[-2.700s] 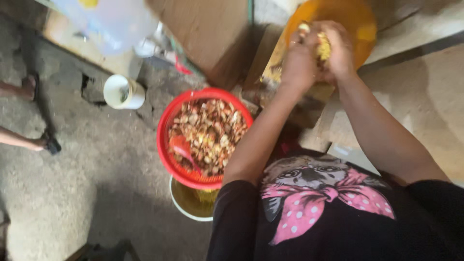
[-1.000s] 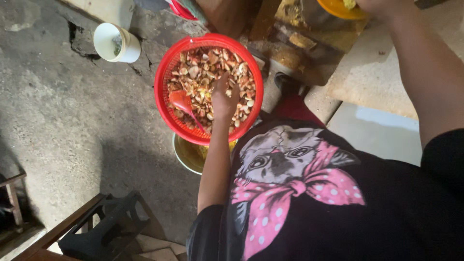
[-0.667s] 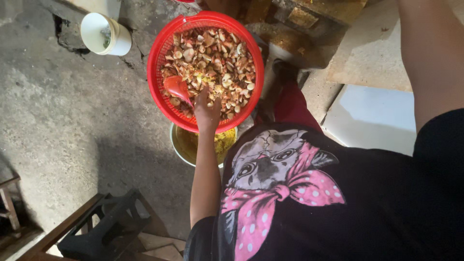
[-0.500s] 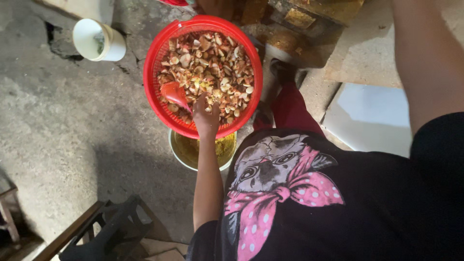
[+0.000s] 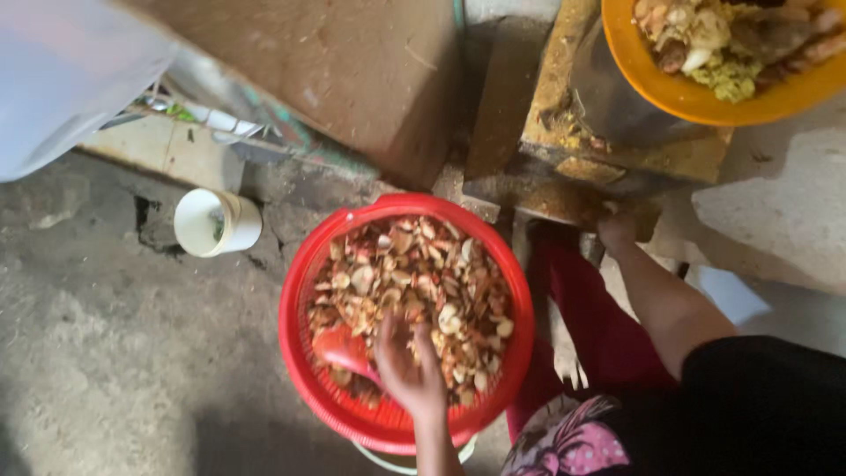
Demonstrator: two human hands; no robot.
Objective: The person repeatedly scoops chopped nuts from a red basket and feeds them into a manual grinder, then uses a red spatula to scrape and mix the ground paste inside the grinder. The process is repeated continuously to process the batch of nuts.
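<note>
Head view: left hand [image 5: 410, 370], fingers spread, rakes chopped pieces [image 5: 414, 286] in red basket [image 5: 300, 353]; right hand's [image 5: 617, 231] fingers indiscernible.

orange bowl [image 5: 696, 97] cut off top/rt | pale bucket [image 5: 397, 458] mostly hidden, maybe

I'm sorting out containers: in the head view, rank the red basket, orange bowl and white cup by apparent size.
1. red basket, clearly largest.
2. orange bowl, though the frame edge cuts it off, so its full size is unsure.
3. white cup, smallest.
</note>
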